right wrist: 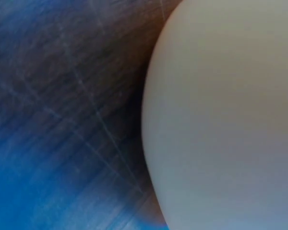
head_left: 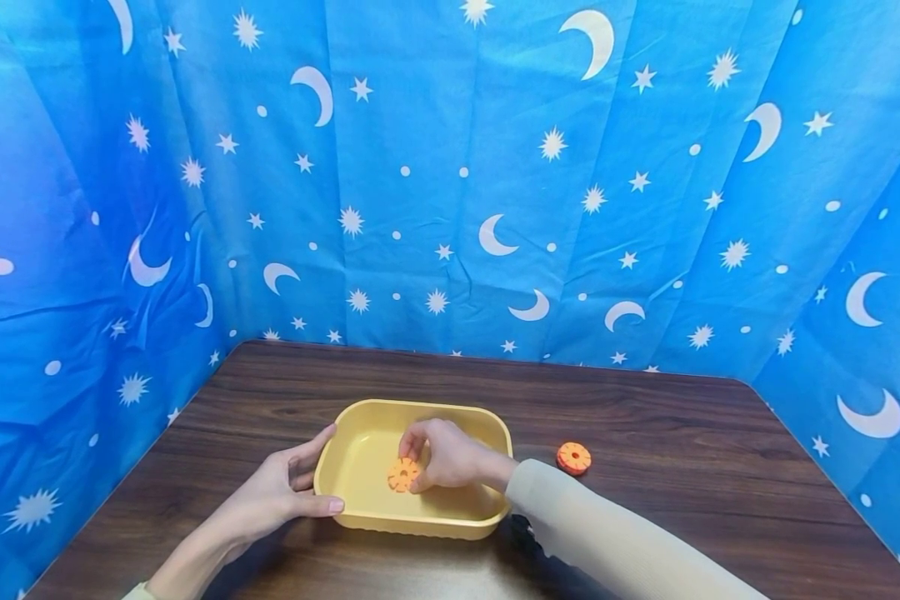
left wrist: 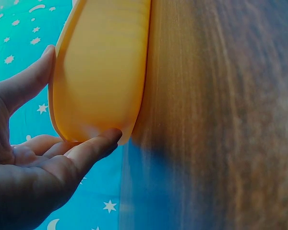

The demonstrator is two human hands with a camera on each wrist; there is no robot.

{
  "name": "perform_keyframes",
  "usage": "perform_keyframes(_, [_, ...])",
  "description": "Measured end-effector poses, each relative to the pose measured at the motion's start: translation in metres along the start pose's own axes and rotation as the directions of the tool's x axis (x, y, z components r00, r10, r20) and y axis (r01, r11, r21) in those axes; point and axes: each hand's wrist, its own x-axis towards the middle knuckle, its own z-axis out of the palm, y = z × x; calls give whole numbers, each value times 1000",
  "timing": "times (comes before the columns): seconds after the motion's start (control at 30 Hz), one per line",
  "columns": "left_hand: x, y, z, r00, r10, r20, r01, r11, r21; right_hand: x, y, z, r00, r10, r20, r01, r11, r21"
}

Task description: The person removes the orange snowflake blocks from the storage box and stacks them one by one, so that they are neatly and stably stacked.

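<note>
A yellow plastic tub [head_left: 420, 527] stands on the dark wooden table. My left hand [head_left: 277, 492] grips its left end, thumb over the near rim and fingers along the outer side. In the left wrist view the tub's outer wall [left wrist: 103, 72] lies between the thumb and fingers of that hand [left wrist: 43, 167]. Inside the tub, my right hand [head_left: 450, 454] pinches an orange slotted disc [head_left: 401, 477] with a hole in its centre. The disc is close over the tub's floor. A pale rounded surface [right wrist: 225, 115] fills much of the right wrist view and hides the fingers.
To the right of the tub, a similar orange disc [head_left: 573, 457] with a red edge lies on the table [head_left: 690, 483]. A small dark object [head_left: 523, 532] shows partly under my right sleeve. Blue cloth [head_left: 450, 208] with moons and stars surrounds the table.
</note>
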Motion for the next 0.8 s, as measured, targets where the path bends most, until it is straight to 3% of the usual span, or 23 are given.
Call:
perform_keyframes(0.37, [0,0,0,1000,4,2,-4,1000,-4,-3,1,-7,998,-45,43,45,999,6])
perform_keyframes(0.8, [0,0,0,1000,9,2,-9,1000,-5,-5,0,-9,999,-37,18,35,998,57])
